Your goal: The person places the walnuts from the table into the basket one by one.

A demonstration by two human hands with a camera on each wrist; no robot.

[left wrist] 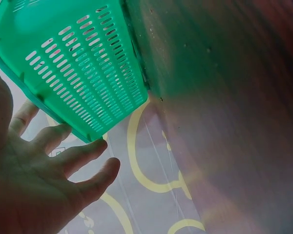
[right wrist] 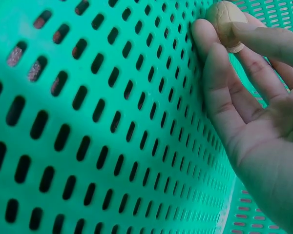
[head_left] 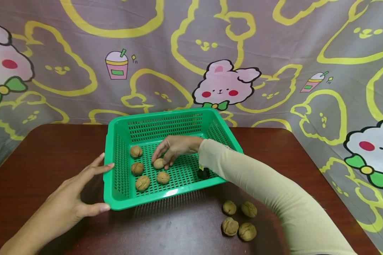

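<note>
We see a reddish-brown wooden table (head_left: 35, 159), its surface shiny; directly on it we find a green basket (head_left: 191, 188) toward the far side and four walnuts (head_left: 230, 226) grouped near right.

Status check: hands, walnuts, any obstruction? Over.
Left hand touching green basket rim. Right hand pinching one walnut inside, four loose walnuts nearby. Four more on table. No obstruction seen.

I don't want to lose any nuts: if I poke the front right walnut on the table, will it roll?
The front right walnut would probably roll, because it looks round. It might wobble off crooked, since it looks wrinkled. The table may not slow it much, as its top looks smooth.
</note>
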